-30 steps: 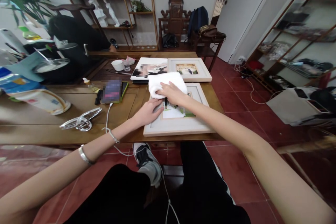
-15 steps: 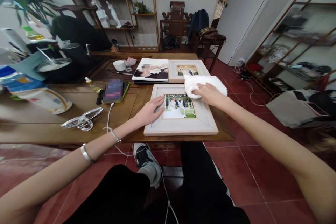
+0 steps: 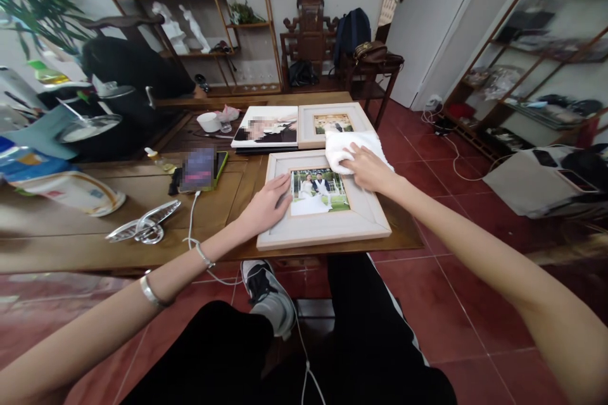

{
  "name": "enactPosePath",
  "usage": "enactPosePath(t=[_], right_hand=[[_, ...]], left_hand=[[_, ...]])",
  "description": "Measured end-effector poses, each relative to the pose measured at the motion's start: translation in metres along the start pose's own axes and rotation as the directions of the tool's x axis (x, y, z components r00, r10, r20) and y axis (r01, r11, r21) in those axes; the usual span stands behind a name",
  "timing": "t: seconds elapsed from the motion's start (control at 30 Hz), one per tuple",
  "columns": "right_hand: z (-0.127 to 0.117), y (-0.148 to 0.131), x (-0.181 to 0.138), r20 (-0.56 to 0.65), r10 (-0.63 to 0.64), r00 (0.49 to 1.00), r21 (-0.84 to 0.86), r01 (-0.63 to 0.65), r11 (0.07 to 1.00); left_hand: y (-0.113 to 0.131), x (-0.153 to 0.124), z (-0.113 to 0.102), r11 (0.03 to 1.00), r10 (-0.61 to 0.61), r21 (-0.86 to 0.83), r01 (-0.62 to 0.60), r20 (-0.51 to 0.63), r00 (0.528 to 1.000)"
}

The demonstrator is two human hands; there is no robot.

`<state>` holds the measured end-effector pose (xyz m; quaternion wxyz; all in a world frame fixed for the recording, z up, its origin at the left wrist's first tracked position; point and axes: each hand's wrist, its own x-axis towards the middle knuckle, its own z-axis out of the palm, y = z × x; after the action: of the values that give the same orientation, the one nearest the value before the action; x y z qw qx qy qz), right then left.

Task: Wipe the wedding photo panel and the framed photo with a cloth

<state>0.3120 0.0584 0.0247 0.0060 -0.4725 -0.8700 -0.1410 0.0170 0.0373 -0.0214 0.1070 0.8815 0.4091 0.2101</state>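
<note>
Shoe: black and white, lower down than the near frame.
Near frame: it lies flat on the brown desk, close to the edge. Its photo shows two people, one in a long white dress.
Left hand: spread flat, with its fingers resting on the left side of the near frame.
Hair clip: shiny, on the desk, well to the left of the near frame.
White cord: left of the near frame too, running up to the phone.
Right hand: gripping the white cloth, with its fingers pushed into the fold.
White cloth: over the far right corner of the near frame.
Phone: green at the edge, left of the near frame; its front is blurred.
Photo book: just behind the near frame, on the left.
Far frame: just behind the near frame, partly hidden by the cloth.
White cup: behind the near frame, off to the left.
Chair: dark wood, well behind the near frame.
</note>
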Motion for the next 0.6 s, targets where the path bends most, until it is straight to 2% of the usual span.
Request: enactPosePath(t=[0.13, 0.37, 0.6], right_hand=[[-0.012, -0.006, -0.008, 0.041, -0.03, 0.999, 0.041, 0.028, 0.999], [-0.043, -0.027, -0.042, 0.137, -0.067, 0.988, 0.087, 0.055, 0.995], [-0.075, -0.073, -0.089, 0.234, -0.085, 0.969, 0.181, 0.043, 0.983]], left_hand=[[0.003, 0.001, 0.002, 0.999, -0.042, 0.028, 0.042, -0.01, 0.999], [0.004, 0.005, 0.001, 1.0, 0.003, 0.003, -0.003, -0.039, 0.999], [0.005, 0.0, 0.006, 1.0, -0.015, 0.007, 0.016, -0.076, 0.997]])
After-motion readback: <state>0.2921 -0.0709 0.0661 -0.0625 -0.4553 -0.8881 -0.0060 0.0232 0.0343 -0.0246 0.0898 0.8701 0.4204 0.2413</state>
